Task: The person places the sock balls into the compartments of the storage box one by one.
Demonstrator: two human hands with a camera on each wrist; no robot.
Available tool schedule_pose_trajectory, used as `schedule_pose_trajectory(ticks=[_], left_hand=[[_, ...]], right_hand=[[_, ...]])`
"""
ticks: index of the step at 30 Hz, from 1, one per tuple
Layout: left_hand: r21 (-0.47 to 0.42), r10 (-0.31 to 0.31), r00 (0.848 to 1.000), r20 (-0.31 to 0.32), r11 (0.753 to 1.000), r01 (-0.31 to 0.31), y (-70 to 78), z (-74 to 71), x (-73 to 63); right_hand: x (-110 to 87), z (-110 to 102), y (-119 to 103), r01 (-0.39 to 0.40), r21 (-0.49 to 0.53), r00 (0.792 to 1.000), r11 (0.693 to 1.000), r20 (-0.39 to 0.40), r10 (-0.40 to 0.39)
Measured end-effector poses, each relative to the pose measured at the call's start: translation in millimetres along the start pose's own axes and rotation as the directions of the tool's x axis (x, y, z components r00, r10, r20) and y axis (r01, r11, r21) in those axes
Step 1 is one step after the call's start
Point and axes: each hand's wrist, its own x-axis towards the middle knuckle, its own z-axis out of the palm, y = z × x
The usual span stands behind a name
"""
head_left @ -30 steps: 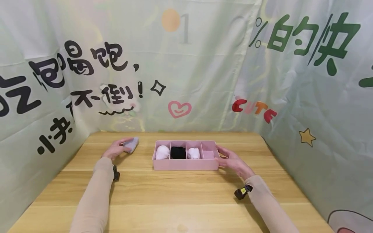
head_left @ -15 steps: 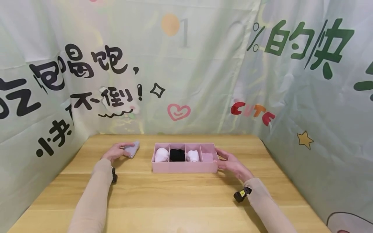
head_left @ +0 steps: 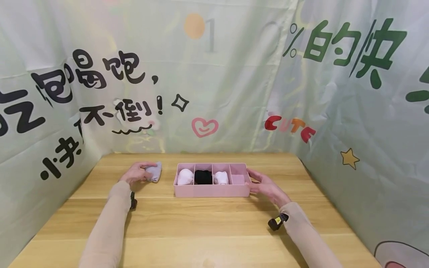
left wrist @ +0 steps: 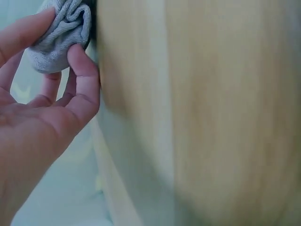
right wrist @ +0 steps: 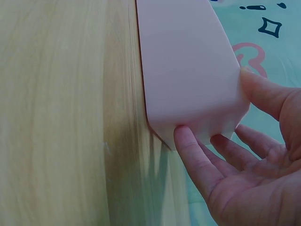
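My left hand [head_left: 135,173] pinches a rolled grey sock [left wrist: 54,40] between thumb and fingers, left of the organizer box. The grey sock [head_left: 153,172] shows past the fingertips in the head view. At the other side, my right hand [head_left: 268,188] touches the right end of a pink divided organizer box [head_left: 211,191]. Spread fingers meet the end wall and the thumb lies at the rim in the right wrist view. From left to right the compartments hold a white sock [head_left: 186,176], a black sock [head_left: 203,177] and another white sock [head_left: 221,178]; the rightmost compartment is bare.
A wooden table [head_left: 201,227] bears the box near its far side. Printed fabric curtains [head_left: 228,82] hang along the back and both sides of the table. Dark cameras [head_left: 275,222] are strapped at both wrists.
My left hand has turned the grey sock slightly and shifted it a little to the right. The right hand keeps its place at the box's end. The head view has tilted slightly.
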Motion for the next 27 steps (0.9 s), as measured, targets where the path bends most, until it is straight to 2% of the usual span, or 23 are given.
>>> schedule_pose_trajectory(ticks=[4,10,16,27], left_hand=[[-0.091,-0.004,1.000,0.004,0.996,0.004,0.2,0.3,0.6],[-0.050,0.028,0.999,-0.020,0.998,-0.029,4.6,0.2,-1.0],[-0.016,0.095,0.995,-0.037,0.995,-0.095,19.3,5.1,-1.2],[-0.116,0.187,0.981,-0.051,0.974,-0.192,34.2,18.8,-4.6]], right_hand=[[0.5,0.2,2.5,0.001,-0.001,1.000,1.000,0.006,-0.001],[0.8,-1.0,3.0,-0.011,-0.028,1.000,1.000,0.003,0.011],[0.0,-0.6,0.2,-0.015,-0.035,1.000,0.999,-0.010,0.014],[1.7,-0.7,-0.3,-0.014,-0.036,1.000,0.999,-0.002,0.014]])
